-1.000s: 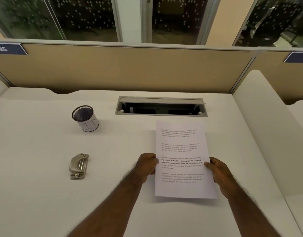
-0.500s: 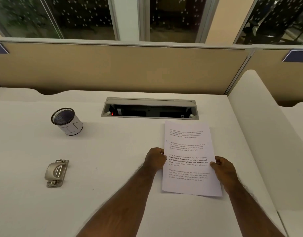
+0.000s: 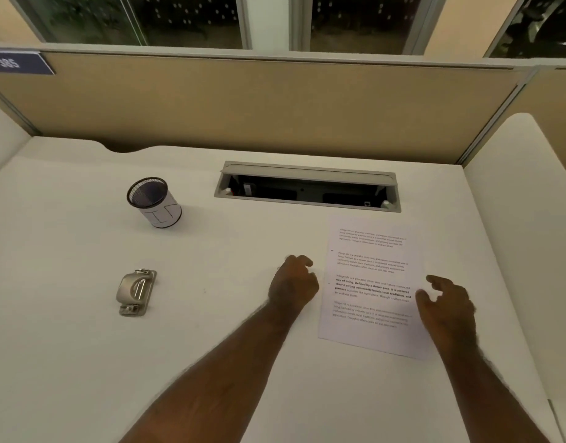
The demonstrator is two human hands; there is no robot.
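A printed sheet of paper (image 3: 371, 270) lies flat on the white desk (image 3: 211, 330), right of centre, with several short paragraphs of text. My left hand (image 3: 293, 284) hovers just off the sheet's left edge, fingers loosely curled, holding nothing. My right hand (image 3: 446, 306) is at the sheet's right edge with relaxed fingers, and it covers a bit of the paper's lower right side. Neither hand grips the sheet.
A metal hole punch (image 3: 135, 292) lies on the desk at the left. A mesh pen cup (image 3: 154, 201) with a white label stands behind it. An open cable hatch (image 3: 307, 187) is set into the desk near the tan partition (image 3: 275, 107). A white side divider (image 3: 524, 219) rises at the right.
Both hands held the sheet by its side edges before; now they have let go and the paper lies flat on the desk. The left hand has drawn slightly left.
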